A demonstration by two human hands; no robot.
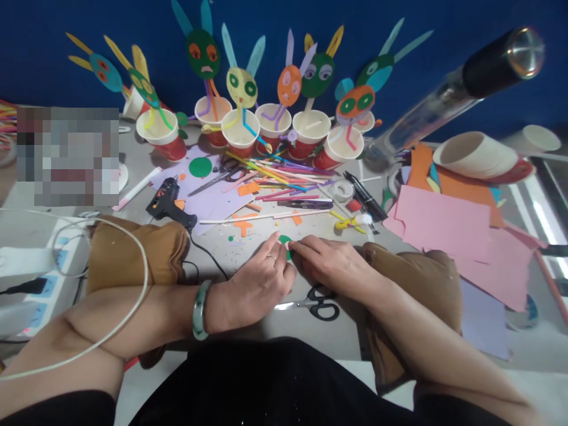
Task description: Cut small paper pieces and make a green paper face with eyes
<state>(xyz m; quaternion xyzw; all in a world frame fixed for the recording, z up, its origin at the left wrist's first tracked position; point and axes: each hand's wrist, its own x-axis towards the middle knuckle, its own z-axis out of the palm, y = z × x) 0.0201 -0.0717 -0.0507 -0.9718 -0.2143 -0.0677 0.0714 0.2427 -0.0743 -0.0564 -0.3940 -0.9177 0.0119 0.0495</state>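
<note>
Close together at the front of the table, my two hands meet over a small green paper piece (284,239), mostly hidden under the fingers. My left hand (262,273), with a ring and a jade-like bangle, has its fingers bent against the paper's left side. From the right, my right hand (331,263) presses its fingertips on the same piece, where a small pale pink bit shows. Black-handled scissors (307,303) lie on the table just below the hands. Beyond the fingers lies a small yellow tube (346,224) with a white cap.
Red-and-white paper cups (239,133) with paper-faced figures line the blue wall. A black glue gun (167,204) lies left, near lilac paper (222,204) and coloured sticks (284,177). Pink paper sheets (444,219) and a tall clear bottle (426,118) are right; a power strip (53,266) sits left.
</note>
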